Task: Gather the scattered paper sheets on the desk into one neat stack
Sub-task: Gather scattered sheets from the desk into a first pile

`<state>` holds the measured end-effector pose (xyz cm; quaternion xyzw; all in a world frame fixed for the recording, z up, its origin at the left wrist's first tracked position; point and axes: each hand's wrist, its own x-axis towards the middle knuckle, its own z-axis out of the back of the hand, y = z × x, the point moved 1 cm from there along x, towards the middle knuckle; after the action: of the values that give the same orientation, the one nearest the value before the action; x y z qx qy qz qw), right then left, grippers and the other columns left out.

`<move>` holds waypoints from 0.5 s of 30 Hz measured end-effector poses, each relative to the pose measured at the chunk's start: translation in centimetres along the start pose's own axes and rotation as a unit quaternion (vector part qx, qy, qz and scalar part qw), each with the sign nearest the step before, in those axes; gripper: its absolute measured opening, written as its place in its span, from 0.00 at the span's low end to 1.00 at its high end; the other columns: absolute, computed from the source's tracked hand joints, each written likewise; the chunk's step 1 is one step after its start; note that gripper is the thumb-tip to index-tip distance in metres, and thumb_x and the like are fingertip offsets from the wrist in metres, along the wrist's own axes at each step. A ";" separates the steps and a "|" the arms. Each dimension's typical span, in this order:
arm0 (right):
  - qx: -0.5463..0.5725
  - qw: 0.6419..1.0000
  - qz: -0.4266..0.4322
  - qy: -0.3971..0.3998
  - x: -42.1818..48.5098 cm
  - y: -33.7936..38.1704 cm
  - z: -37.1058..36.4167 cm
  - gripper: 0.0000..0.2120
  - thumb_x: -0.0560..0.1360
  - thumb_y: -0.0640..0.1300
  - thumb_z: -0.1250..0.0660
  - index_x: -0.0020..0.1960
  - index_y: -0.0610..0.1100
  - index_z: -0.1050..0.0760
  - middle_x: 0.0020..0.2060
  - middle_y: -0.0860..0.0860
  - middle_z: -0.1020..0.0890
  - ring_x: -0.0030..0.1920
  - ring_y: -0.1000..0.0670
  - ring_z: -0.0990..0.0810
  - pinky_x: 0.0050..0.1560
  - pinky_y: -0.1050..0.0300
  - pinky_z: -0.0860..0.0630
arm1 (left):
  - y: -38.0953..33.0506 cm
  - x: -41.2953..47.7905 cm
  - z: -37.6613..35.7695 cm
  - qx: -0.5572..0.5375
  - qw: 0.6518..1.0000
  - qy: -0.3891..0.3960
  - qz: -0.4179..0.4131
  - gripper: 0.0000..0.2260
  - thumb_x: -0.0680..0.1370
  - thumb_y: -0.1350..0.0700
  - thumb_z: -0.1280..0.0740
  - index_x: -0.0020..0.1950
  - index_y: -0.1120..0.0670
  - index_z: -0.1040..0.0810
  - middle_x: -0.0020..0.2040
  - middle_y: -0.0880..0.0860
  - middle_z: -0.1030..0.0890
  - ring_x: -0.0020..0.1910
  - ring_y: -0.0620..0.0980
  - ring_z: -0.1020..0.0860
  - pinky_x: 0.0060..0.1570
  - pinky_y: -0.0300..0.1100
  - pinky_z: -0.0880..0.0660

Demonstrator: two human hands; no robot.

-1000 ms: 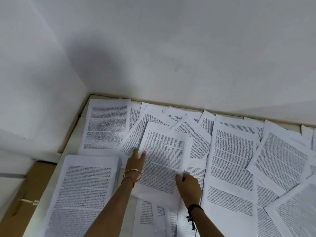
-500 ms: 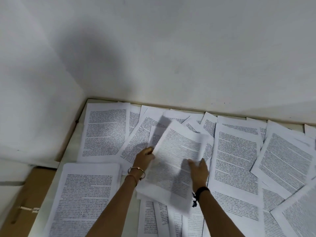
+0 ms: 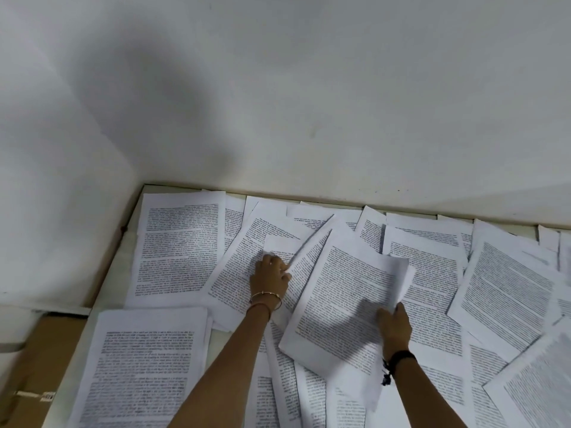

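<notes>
Head view: a person works mid-gather over a bench (image 3: 122, 242) pushed into a white corner and carpeted with printed paper sheets. The right hand (image 3: 395, 330) has its grip closed on the near right edge of a lifted sheet (image 3: 349, 291), thumb on top, the page raised and bowed above those beneath it. The left hand (image 3: 270, 274) reaches farther back, fingers curled narrow on the corner of another sheet (image 3: 247, 267) that lies slanted among its neighbours; whether that corner is already pinched free of the bench cannot be told.

The step in hand looks like picking up loose pages one by one, with the job barely begun (nearly the whole bench remains covered). The next move likely calls for bringing the two pages together, edges squared, and setting them on a single pile. The thick pile (image 3: 142, 366) at the near left, which appears to be several sheets deep, may be the stack in progress.

Count: two hands, one bench, one apparent pile, and roughly twenty loose sheets in view, overlapping so heavily that an exact figure cannot be given. A brown cardboard box (image 3: 34, 359) sits off the bench's left edge.
</notes>
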<state>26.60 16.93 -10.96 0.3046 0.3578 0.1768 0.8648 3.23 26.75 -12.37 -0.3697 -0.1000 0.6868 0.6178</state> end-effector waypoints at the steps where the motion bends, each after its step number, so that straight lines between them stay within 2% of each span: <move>1: -0.005 1.000 0.000 0.002 -0.1 0.2 0.0 0.14 0.77 0.34 0.40 0.63 0.37 0.30 0.57 0.35 0.23 0.46 0.41 0.24 0.48 0.53 0.29 | 0.0 0.2 -0.1 -0.022 1.000 0.008 0.005 0.07 0.74 0.57 0.33 0.48 0.58 0.27 0.51 0.56 0.25 0.52 0.55 0.25 0.49 0.46 0.26; 3: -0.009 1.000 0.003 0.005 -0.2 0.7 0.0 0.19 0.77 0.34 0.40 0.68 0.33 0.34 0.60 0.35 0.24 0.56 0.36 0.24 0.55 0.49 0.28 | -0.1 -0.2 0.1 -0.058 0.997 0.036 0.022 0.09 0.74 0.57 0.32 0.44 0.55 0.32 0.43 0.54 0.26 0.45 0.53 0.24 0.46 0.43 0.27; 4: -0.004 1.000 0.007 0.007 -0.2 0.7 -0.1 0.19 0.77 0.34 0.40 0.68 0.32 0.34 0.60 0.35 0.24 0.57 0.36 0.24 0.55 0.48 0.27 | 0.0 -0.4 0.2 -0.051 0.998 0.039 0.027 0.09 0.74 0.57 0.32 0.46 0.55 0.32 0.42 0.54 0.25 0.46 0.54 0.23 0.47 0.45 0.26; 7: -0.003 1.000 0.013 0.004 -0.2 1.0 -0.8 0.20 0.77 0.34 0.40 0.69 0.32 0.35 0.56 0.39 0.23 0.53 0.40 0.24 0.50 0.53 0.29 | 1.2 -1.5 0.9 0.027 0.999 -0.010 0.038 0.11 0.74 0.55 0.33 0.56 0.52 0.25 0.49 0.55 0.19 0.54 0.56 0.22 0.54 0.49 0.27; 8: 0.001 1.000 0.017 0.001 -0.2 0.9 -1.2 0.19 0.77 0.34 0.40 0.67 0.32 0.34 0.53 0.40 0.23 0.51 0.41 0.24 0.48 0.53 0.29 | 1.7 -2.1 1.3 0.041 0.998 -0.024 0.042 0.10 0.74 0.55 0.34 0.54 0.51 0.23 0.48 0.54 0.18 0.53 0.56 0.22 0.53 0.47 0.27; 9: 0.003 1.000 0.021 0.001 -0.2 0.8 -1.5 0.16 0.77 0.34 0.40 0.64 0.32 0.31 0.50 0.39 0.23 0.47 0.43 0.25 0.43 0.54 0.28 | 2.2 -2.6 1.5 0.053 0.997 -0.025 0.049 0.05 0.73 0.56 0.35 0.47 0.50 0.21 0.43 0.53 0.19 0.50 0.56 0.21 0.48 0.44 0.27; 10: 0.004 1.000 0.027 0.005 -0.2 0.7 -1.8 0.12 0.76 0.33 0.41 0.58 0.32 0.30 0.46 0.39 0.23 0.43 0.44 0.26 0.37 0.55 0.30 | 2.8 -3.3 1.7 0.071 0.995 -0.016 0.061 0.04 0.72 0.55 0.36 0.38 0.51 0.23 0.36 0.52 0.22 0.46 0.55 0.20 0.43 0.41 0.30; 11: -0.003 0.999 0.032 0.008 -0.4 0.8 -2.1 0.08 0.76 0.33 0.41 0.53 0.32 0.30 0.43 0.40 0.23 0.40 0.44 0.27 0.34 0.57 0.32 | 3.4 -4.0 1.7 0.093 0.993 -0.001 0.077 0.07 0.72 0.54 0.37 0.34 0.52 0.26 0.33 0.50 0.24 0.43 0.54 0.21 0.41 0.40 0.31; 13: -0.030 0.998 0.056 0.013 -0.6 0.8 -2.7 0.04 0.76 0.33 0.41 0.49 0.35 0.30 0.41 0.40 0.23 0.40 0.43 0.26 0.33 0.56 0.33 | 4.3 -5.5 1.6 0.096 0.989 0.013 0.109 0.08 0.71 0.51 0.37 0.37 0.54 0.23 0.37 0.51 0.22 0.44 0.53 0.21 0.44 0.41 0.29; 15: -0.054 0.994 0.087 0.029 -1.0 1.1 -3.3 0.08 0.76 0.34 0.40 0.54 0.34 0.29 0.47 0.38 0.21 0.47 0.40 0.23 0.40 0.54 0.28 | 4.8 -6.3 1.5 0.030 0.992 -0.035 0.120 0.08 0.71 0.52 0.36 0.42 0.56 0.23 0.44 0.53 0.21 0.43 0.53 0.22 0.42 0.41 0.28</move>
<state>23.41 18.52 -11.60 0.2821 0.3448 0.2796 0.8505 -1.61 20.41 -11.76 -0.3359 -0.0559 0.7710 0.5382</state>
